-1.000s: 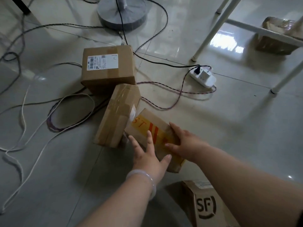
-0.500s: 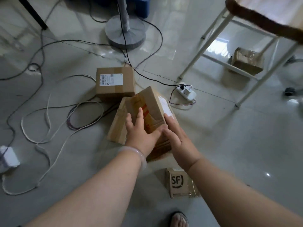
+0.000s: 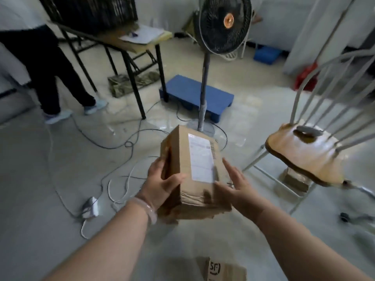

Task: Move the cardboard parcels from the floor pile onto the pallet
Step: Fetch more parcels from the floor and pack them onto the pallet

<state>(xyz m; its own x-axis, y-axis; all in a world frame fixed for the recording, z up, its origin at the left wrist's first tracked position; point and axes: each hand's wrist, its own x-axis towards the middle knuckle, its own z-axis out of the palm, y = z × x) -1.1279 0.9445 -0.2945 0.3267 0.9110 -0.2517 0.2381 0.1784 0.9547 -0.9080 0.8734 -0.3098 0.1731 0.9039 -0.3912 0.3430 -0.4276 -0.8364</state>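
Currently left hand (image 3: pixel 162 183) grips, right hand (image 3: pixel 237 185) presses flat on brown oblong cardboard parcel (image 3: pixel 194 159), long axis aimed at low blue plastic pallet (image 3: pixel 188 92) dead ahead.

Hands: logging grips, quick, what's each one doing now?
Left hand: grips the cardboard parcel.
Right hand: open, straight fingers against the parcel.
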